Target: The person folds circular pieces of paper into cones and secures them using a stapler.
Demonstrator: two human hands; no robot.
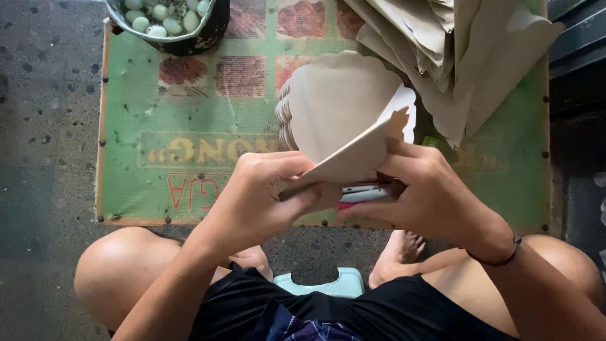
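Both hands grip one scallop-edged brown paper sheet [356, 155], folded into a cone-like shape above the low table's front edge. My left hand [265, 196] pinches its lower left corner with thumb and fingers. My right hand [423, 189] holds its right side, thumb on top. Behind it stands a stack of the same scalloped sheets [334, 95], upright and leaning. Something white and pink shows under my right hand, mostly hidden.
A low table covered with a green printed mat [189, 113] stands on a speckled floor. A dark bowl of pale green eggs [167, 22] sits at its back left. A loose pile of brown paper [454, 57] fills the back right. A pale stool [328, 284] shows between my knees.
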